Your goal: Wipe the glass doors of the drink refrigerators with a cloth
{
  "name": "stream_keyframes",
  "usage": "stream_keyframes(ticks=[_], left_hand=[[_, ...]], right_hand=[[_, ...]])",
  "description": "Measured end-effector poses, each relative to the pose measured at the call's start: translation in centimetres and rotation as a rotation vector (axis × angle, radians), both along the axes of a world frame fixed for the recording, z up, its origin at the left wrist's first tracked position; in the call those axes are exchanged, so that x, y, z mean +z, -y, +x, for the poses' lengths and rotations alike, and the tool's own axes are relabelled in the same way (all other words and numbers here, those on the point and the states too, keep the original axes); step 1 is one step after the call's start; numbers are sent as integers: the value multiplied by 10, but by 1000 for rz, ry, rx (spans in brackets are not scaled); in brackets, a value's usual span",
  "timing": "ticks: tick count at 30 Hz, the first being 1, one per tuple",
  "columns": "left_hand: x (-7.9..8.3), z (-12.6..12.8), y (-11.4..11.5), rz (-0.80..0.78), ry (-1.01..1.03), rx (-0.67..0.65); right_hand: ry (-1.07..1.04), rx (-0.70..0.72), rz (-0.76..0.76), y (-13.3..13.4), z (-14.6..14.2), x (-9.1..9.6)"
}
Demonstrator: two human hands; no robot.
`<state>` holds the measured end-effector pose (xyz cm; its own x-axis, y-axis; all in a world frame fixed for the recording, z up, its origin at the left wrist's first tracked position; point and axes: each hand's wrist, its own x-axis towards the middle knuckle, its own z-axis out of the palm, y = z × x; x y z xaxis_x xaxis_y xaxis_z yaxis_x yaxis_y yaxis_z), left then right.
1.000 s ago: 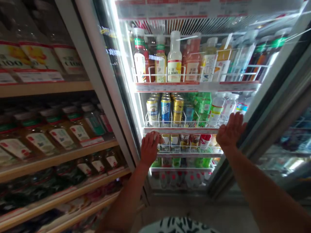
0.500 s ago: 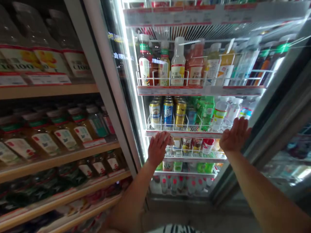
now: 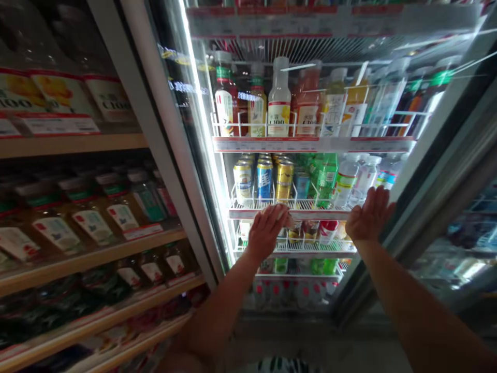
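My left hand (image 3: 267, 232) reaches in front of the lower shelves of a lit drinks cooler, fingers together and bent over. A small pale, crumpled-looking thing (image 3: 289, 221) shows under its fingertips; I cannot make out what it is. My right hand (image 3: 368, 216) is raised near the cooler's right frame, fingers up, thumb apart, holding nothing. Behind the hands stand a gold can (image 3: 284, 180), a blue can (image 3: 264, 178) and a green bottle (image 3: 326, 178). Light streaks and mirrored lettering lie across the view like reflections on glass. Whether either hand touches glass, I cannot tell.
An upper cooler shelf (image 3: 310, 145) carries juice bottles behind a wire rail. On the left, wooden-edged shelves (image 3: 97, 251) hold rows of bottles beside a metal frame post (image 3: 163, 129). A dark door frame (image 3: 435, 171) slants along the right.
My left hand has moved right and slightly up, with the pale thing at its fingertips moving along. The view has shifted slightly; my right hand keeps about the same pose.
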<state>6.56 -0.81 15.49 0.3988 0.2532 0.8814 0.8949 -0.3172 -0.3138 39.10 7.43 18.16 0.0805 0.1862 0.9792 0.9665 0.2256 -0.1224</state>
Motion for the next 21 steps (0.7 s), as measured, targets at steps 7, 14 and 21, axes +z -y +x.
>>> stream_keyframes(ticks=[7, 14, 21], left_hand=[[-7, 29, 4, -28, -133, -85], [13, 49, -5, -3, -98, -54], [12, 76, -5, 23, -175, -100]], right_hand=[[20, -8, 26, 0, -1, 0], [4, -4, 10, -1, -1, 0], [1, -9, -18, 1, -1, 1]])
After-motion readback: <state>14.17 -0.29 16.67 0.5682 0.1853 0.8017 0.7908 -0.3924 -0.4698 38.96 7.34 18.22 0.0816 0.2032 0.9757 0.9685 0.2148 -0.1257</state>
